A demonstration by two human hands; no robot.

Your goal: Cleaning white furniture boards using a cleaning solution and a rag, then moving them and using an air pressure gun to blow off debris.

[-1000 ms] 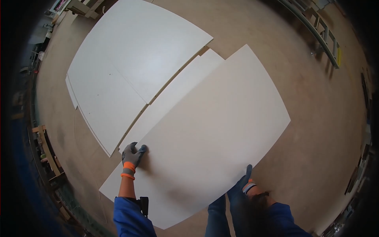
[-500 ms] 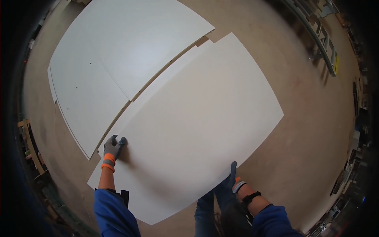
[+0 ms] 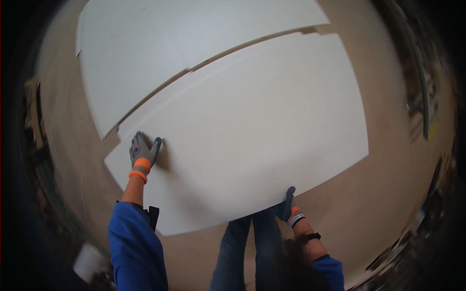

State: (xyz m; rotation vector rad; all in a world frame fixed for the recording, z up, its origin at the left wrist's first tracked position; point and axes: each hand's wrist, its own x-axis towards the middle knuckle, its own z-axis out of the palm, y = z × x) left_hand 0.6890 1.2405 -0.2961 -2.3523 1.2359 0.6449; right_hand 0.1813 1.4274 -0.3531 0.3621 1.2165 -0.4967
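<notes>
A large white panel [image 3: 252,126] lies tilted across the middle of the head view, its near edge in front of my legs. My left hand [image 3: 143,149], in a grey glove with an orange cuff, has its fingers spread on or just over the panel's left part; whether the palm touches cannot be told. At the near edge, my right hand [image 3: 289,201] grips the panel, thumb on top and the other fingers hidden below. Beyond lies a second white panel [image 3: 194,29], a brown edge showing along the line between the two.
Brown floor [image 3: 383,189] surrounds the panels. At the far right stands a blurred dark rack or ladder-like frame [image 3: 422,92]. A wooden frame [image 3: 34,114] is by the left rim, and a pale blurred object [image 3: 90,262] sits at the lower left.
The view has turned, so both panels appear rotated clockwise. My left hand has gone from curled fingers near the panel's left edge to spread fingers. My right hand keeps its grip.
</notes>
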